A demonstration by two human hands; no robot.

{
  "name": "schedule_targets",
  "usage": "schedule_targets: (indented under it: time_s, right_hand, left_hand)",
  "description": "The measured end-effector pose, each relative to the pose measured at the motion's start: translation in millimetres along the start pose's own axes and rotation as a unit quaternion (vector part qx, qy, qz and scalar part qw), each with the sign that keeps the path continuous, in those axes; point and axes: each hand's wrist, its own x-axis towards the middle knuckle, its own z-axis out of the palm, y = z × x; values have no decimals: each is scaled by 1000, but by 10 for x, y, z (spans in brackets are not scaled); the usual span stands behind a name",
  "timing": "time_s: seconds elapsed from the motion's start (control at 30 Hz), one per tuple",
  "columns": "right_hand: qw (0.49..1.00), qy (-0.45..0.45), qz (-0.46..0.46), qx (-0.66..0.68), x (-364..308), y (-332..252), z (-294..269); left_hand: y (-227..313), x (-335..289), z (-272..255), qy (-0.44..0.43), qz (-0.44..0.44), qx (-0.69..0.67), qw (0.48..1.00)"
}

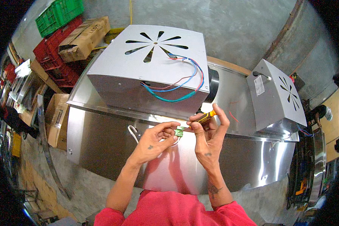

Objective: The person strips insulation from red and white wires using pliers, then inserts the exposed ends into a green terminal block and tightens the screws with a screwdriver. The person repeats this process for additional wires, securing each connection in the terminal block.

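Note:
Between the fingertips of my left hand (156, 140) is a small green terminal block (179, 131), with white wire hanging below it. My right hand (209, 137) grips a screwdriver (206, 117) with a yellow and black handle, its shaft slanting down to the block. Whether the tip sits in a screw is too small to tell. Just beyond my hands stands a grey metal box (147, 60) with petal-shaped slots on top. Blue, red and brown wires and a green-sleeved bundle (173, 99) loop over its near edge.
The boxes rest on a shiny stainless steel hood (101, 132). A second slotted metal box (273, 96) stands at the right. Red wire scraps (233, 116) lie between them. A white cable (133, 133) curls left of my hands. Crates (58, 52) and cardboard boxes (84, 37) are stacked far left.

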Motion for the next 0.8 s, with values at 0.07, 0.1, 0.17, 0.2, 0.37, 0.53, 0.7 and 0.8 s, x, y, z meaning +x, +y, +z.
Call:
schedule_targets:
  time_s: [0.07, 0.1, 0.17, 0.2, 0.37, 0.53, 0.7, 0.8]
  right_hand:
    - [1000, -11, -5, -13, -12, 1, -12]
    - [999, -21, -17, -28, -16, 35, -34]
    - [998, -32, -25, -52, -24, 82, -54]
    - [998, -29, -27, -55, -24, 84, -55]
    - [999, -17, -10, -42, -24, 91, -48]
    - [987, -58, -63, -132, 5, 116, 27]
    - [980, -8, -77, -186, -90, 24, -10]
    - [987, 17, -58, -149, -118, 41, -10]
  left_hand:
    - [-15, 2, -2, -1, 2, 5, 1000]
    - [-21, 1, 2, 1, 0, 1, 1000]
    - [-34, -3, 9, 6, -2, -6, 1000]
    - [-38, 0, 14, 4, -5, -6, 1000]
    - [-2, 33, 9, -12, 2, 17, 1000]
    - [-206, -11, -118, 4, 49, 53, 997]
    - [-274, 95, -36, -50, 64, 31, 996]
    - [-346, 161, 24, -65, 120, 26, 990]
